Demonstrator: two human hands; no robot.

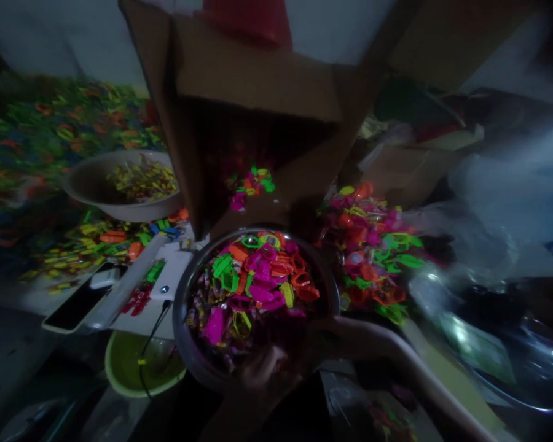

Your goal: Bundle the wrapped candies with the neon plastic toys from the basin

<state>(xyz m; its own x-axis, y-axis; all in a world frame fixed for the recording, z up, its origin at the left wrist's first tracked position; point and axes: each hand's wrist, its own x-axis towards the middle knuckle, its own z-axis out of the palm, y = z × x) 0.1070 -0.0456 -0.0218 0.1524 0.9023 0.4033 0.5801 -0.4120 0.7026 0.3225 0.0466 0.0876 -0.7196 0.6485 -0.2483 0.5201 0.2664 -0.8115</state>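
A round metal bowl point(184, 319) sits in the middle of the view, heaped with bright pink, orange, green and yellow plastic pieces point(258, 276). Behind it an open cardboard box point(258, 80) is tipped toward the bowl, with a few of the same pieces inside. My right hand point(327, 334) reaches in from the lower right and is closed on the bowl's right rim. My left hand point(262, 368) is a pale blur at the bowl's near rim; its fingers cannot be made out.
A white bowl point(87, 184) of yellow pieces stands at the left among scattered pieces. A phone point(78, 304), a white power bank point(170, 273) with a cable and a green bowl point(124, 368) lie near left. A loose pile point(373, 245) and plastic bags point(488, 350) fill the right.
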